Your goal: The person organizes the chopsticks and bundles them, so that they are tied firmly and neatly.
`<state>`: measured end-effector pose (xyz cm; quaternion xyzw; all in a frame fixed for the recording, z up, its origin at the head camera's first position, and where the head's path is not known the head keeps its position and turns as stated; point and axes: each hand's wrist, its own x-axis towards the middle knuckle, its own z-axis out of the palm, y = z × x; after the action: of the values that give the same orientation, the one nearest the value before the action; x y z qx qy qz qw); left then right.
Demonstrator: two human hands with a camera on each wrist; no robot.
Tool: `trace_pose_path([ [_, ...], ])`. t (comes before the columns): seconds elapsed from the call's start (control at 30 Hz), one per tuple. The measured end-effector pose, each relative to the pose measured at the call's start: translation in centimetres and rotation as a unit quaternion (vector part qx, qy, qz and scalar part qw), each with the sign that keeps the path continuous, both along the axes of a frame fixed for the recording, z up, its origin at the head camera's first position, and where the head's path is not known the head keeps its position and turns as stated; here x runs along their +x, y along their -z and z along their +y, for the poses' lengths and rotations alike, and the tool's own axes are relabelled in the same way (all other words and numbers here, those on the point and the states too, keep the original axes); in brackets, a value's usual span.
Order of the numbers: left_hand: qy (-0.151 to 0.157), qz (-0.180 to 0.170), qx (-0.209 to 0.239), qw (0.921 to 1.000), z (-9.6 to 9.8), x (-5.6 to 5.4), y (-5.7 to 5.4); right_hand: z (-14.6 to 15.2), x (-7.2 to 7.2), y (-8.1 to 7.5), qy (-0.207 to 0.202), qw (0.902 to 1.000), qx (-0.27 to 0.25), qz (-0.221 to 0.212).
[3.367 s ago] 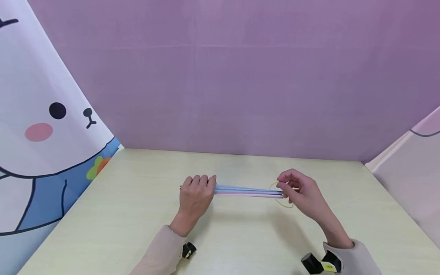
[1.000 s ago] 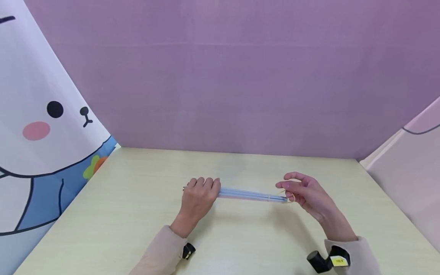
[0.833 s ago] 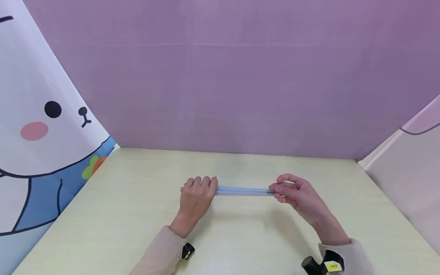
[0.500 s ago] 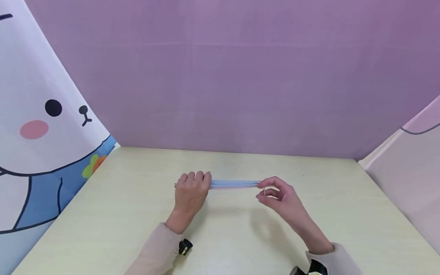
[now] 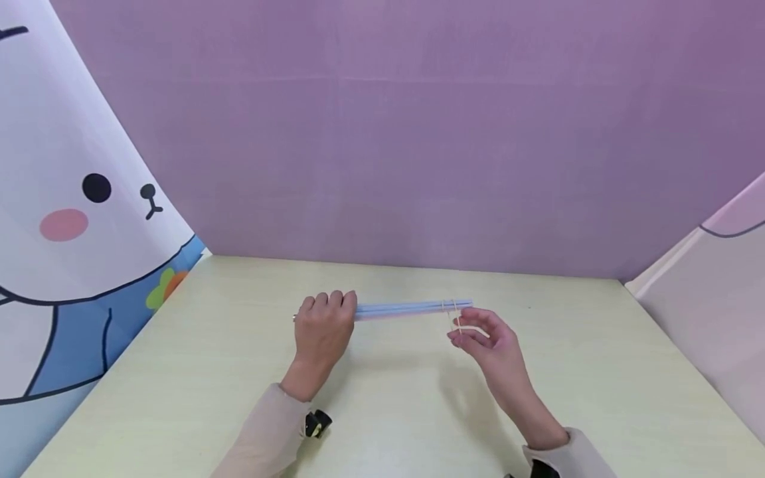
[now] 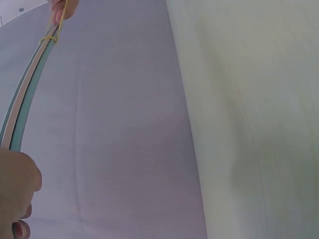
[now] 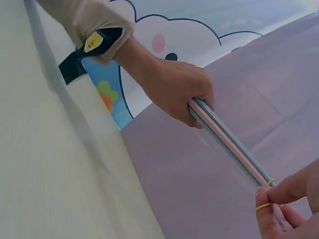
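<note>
In the head view, my left hand [image 5: 323,332] grips one end of a bundle of slim blue and pink chopsticks [image 5: 400,309], held level above the table. Tiny ends poke out on the hand's far left side. A thin yellow rubber band [image 5: 458,321] loops round the bundle near its right end. Its slack part stretches down to the thumb and fingers of my right hand [image 5: 497,353], which pinch it. In the right wrist view, the rubber band [image 7: 264,206] crosses a finger, with another turn round the chopsticks [image 7: 229,142]. The left wrist view shows the wrapped turn too.
A pale wooden table [image 5: 382,425] lies beneath both hands. Behind it rises a purple backdrop [image 5: 382,146]. A panel with a cartoon animal [image 5: 72,265] stands at the left and a pale panel [image 5: 717,312] at the right. Wrist cameras sit at both cuffs.
The rubber band, earlier a loose loop at the chopsticks' right end, now wraps round them. My right hand has moved left and below the bundle; the bundle has shifted left and slightly up.
</note>
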<state>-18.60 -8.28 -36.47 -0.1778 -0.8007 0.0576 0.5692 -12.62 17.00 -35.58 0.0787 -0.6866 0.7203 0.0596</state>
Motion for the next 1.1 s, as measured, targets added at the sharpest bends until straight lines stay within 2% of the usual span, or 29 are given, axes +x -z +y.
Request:
trace_pose_path([
  [0.07,0.002,-0.004,0.003,1.0000,0.0,0.0,-0.1,0.0,-0.1,0.1,-0.019,0.9995,0.022,0.007],
  [0.1,0.003,-0.007,0.003,1.0000,0.0,0.0,-0.1,0.0,-0.1,0.2,-0.024,0.9985,0.044,0.024],
  [0.17,0.008,-0.014,0.002,0.9999,0.1,0.0,-0.1,-0.1,-0.2,0.6,-0.016,0.9902,0.107,0.088],
  [0.2,0.010,-0.015,0.001,0.9998,0.2,0.1,-0.1,-0.2,-0.2,0.8,-0.004,0.9808,0.138,0.137],
  [0.23,0.012,-0.016,0.002,0.9998,0.3,0.1,-0.1,-0.3,-0.3,1.0,0.013,0.9669,0.170,0.190],
  [0.3,0.016,-0.022,0.001,0.9996,0.5,0.3,-0.1,-0.4,-0.4,1.4,0.061,0.9295,0.225,0.286],
  [0.37,0.019,-0.027,-0.001,0.9995,0.6,0.4,-0.1,-0.3,-0.6,1.8,0.091,0.8948,0.250,0.358],
  [0.43,0.023,-0.032,-0.002,0.9992,0.7,0.4,0.0,-0.2,-0.9,2.1,0.100,0.8705,0.256,0.408],
  [0.57,0.025,-0.038,-0.004,0.9990,0.9,0.4,0.1,-0.2,-1.3,2.5,0.086,0.8427,0.238,0.475],
  [0.6,0.024,-0.039,-0.003,0.9990,0.9,0.4,0.1,-0.3,-1.4,2.6,0.080,0.8408,0.228,0.485],
  [0.63,0.023,-0.039,-0.002,0.9990,0.9,0.4,0.0,-0.3,-1.4,2.7,0.063,0.8470,0.207,0.486],
  [0.67,0.021,-0.040,-0.002,0.9990,0.9,0.4,-0.1,-0.3,-1.4,2.9,0.043,0.8616,0.181,0.472],
  [0.73,0.019,-0.040,0.001,0.9990,0.9,0.5,-0.2,-0.3,-1.4,3.1,-0.002,0.9022,0.118,0.415],
  [0.8,0.024,-0.037,0.003,0.9990,0.9,0.6,-0.3,-0.1,-1.4,3.2,-0.062,0.9485,0.036,0.309],
  [0.83,0.028,-0.035,0.003,0.9990,1.0,0.7,-0.4,0.2,-1.4,3.2,-0.099,0.9651,-0.017,0.242],
  [0.87,0.030,-0.032,0.002,0.9990,0.9,0.7,-0.4,0.5,-1.5,3.2,-0.133,0.9732,-0.066,0.175],
  [0.9,0.034,-0.028,0.001,0.9990,0.9,0.7,-0.4,0.8,-1.6,3.1,-0.168,0.9721,-0.116,0.115],
  [0.93,0.037,-0.023,-0.001,0.9990,0.9,0.7,-0.4,1.3,-1.7,3.0,-0.205,0.9629,-0.165,0.059],
  [0.97,0.042,-0.016,-0.004,0.9990,0.9,0.6,-0.4,1.8,-1.9,2.9,-0.245,0.9450,-0.216,0.010],
  [1.0,0.046,-0.008,-0.008,0.9989,0.9,0.6,-0.4,2.4,-2.1,2.8,-0.285,0.9213,-0.263,-0.030],
  [1.07,0.055,0.008,-0.020,0.9982,0.8,0.4,-0.2,3.4,-2.5,2.6,-0.356,0.8752,-0.316,-0.085],
  [1.1,0.061,0.018,-0.026,0.9976,0.8,0.3,-0.2,3.9,-2.7,2.5,-0.387,0.8557,-0.328,-0.102],
])
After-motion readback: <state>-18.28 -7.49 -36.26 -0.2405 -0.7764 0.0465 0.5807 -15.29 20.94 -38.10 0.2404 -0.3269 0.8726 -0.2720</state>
